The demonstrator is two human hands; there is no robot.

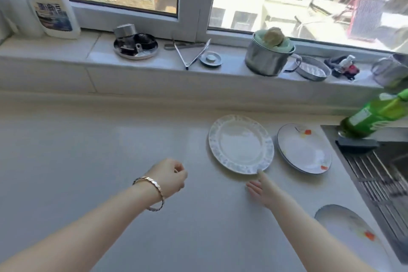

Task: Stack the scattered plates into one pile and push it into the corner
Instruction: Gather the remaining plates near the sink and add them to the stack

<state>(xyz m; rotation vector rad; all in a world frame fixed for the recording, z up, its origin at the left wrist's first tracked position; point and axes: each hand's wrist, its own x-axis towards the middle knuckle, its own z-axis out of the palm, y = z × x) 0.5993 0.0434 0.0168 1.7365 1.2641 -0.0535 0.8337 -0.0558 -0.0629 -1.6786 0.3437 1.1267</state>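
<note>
Three plates lie apart on the pale counter [88,161]. A white plate with a blue patterned rim [241,143] sits mid-right. Beside it on the right is a white plate with orange marks [304,148]. A third plate with orange marks [351,234] lies near the front right, by the sink. My right hand [262,187] is flat with fingers apart, its fingertip touching the near rim of the blue-rimmed plate. My left hand [170,178], with a bracelet on the wrist, hovers loosely curled over the counter, left of that plate, holding nothing.
A sink with a metal rack [379,179] and a green bottle [373,115] are at the right. The window sill holds a metal pot [267,57], tongs [192,55], a metal dish [135,47] and a white jug [53,4] at the far left.
</note>
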